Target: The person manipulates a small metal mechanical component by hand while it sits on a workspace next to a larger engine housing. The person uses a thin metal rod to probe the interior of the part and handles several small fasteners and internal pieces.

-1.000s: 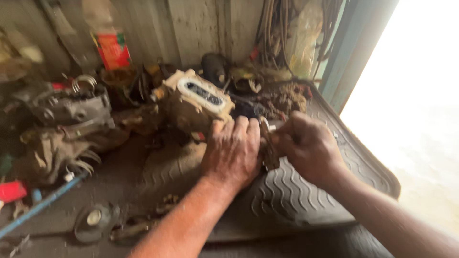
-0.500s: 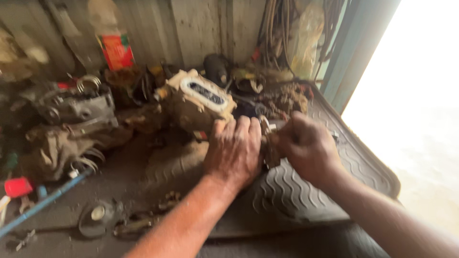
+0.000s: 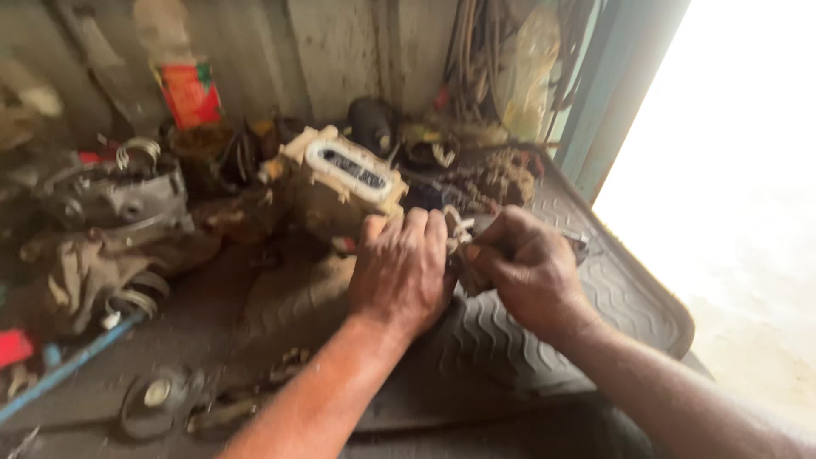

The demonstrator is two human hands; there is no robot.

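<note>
Grey ribbed mat (image 3: 595,297): a small dirty part (image 3: 463,255) was gripped between both closed hands (image 3: 399,272) (image 3: 527,268); it could be dropped into surrounding clutter through greasy fingers.

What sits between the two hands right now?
Head view: a small dark metal part with pale wire loops sits between the left hand and right hand, both touching it.
</note>
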